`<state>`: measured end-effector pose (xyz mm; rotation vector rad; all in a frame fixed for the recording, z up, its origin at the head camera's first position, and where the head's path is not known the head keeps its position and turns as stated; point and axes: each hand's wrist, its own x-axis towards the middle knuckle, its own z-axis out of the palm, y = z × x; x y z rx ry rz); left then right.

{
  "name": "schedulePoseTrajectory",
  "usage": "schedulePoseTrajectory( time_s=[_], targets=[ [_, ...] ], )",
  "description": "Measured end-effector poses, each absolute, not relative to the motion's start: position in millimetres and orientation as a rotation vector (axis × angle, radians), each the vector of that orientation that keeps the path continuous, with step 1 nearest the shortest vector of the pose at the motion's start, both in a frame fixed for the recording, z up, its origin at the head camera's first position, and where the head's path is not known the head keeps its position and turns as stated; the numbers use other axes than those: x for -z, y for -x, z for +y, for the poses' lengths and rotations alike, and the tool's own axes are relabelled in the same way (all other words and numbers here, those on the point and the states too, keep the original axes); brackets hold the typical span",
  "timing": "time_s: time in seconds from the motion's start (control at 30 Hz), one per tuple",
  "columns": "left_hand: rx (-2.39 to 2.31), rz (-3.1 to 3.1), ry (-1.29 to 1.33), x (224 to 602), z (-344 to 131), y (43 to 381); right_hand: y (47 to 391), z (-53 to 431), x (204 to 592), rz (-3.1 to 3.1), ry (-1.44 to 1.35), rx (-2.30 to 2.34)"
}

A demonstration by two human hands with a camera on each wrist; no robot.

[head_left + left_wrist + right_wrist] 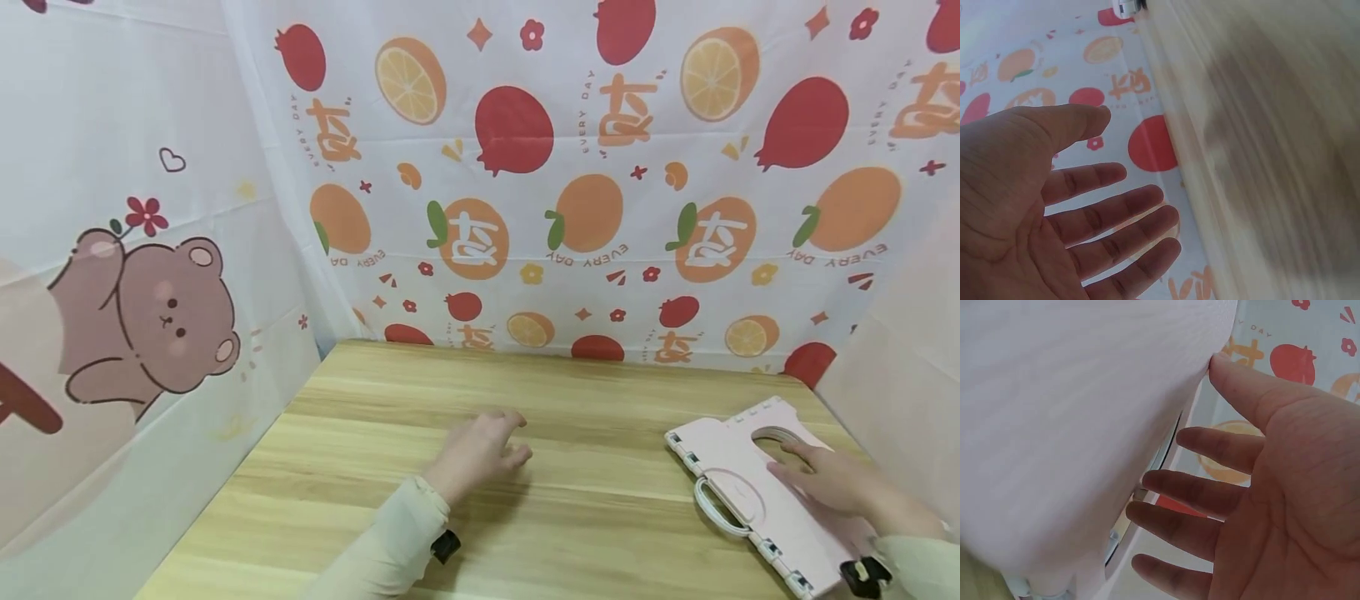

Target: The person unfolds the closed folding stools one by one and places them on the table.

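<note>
"On the right of the surface (558, 542), what is lying there?"

"A pale pink folding panel (787, 508) is lying at a slant, broad side up, probably because that side is giving it the steadiest rest. Its row of clips (770, 550) and its handle (707, 510) are facing the middle."

"And the right hand (847, 483)?"

"It is lying over the far side of the panel, by the rounded cut-out (780, 432). Its fingers are spreading rather than curling round anything; in the right wrist view the thumb tip seems to be touching an edge. I'm judging that it is steadying the panel or feeling for its rim, not bearing its weight."

"What is the left hand (480, 454) holding?"

"Nothing. It is hovering well apart from the panel, fingers loose and parted, perhaps because the panel is lying nearer the other hand."

"And beyond?"

"A fruit-print cloth (517, 250) is hanging behind the surface and a bear-print cloth (176, 317) on the left, presumably screening the workspace."
</note>
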<state>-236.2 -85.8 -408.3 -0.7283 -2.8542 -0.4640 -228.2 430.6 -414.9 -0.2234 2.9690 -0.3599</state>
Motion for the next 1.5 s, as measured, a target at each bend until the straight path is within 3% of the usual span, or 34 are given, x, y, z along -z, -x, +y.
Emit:
schedulePoseTrajectory(
  time_s=[0.33,0.93,1.5],
  targets=[
    [0.482,-2.888,0.768,416.5,-77.3,230.0,231.8,429.9,423.2,3.016,0.355,0.34],
    [0.481,-2.893,0.799,415.1,-71.1,225.2,215.6,414.4,411.2,2.886,0.306,0.42],
    [0.501,-2.912,0.793,419.2,-74.8,228.5,215.2,374.2,407.3,2.877,0.418,0.471]
  ],
)
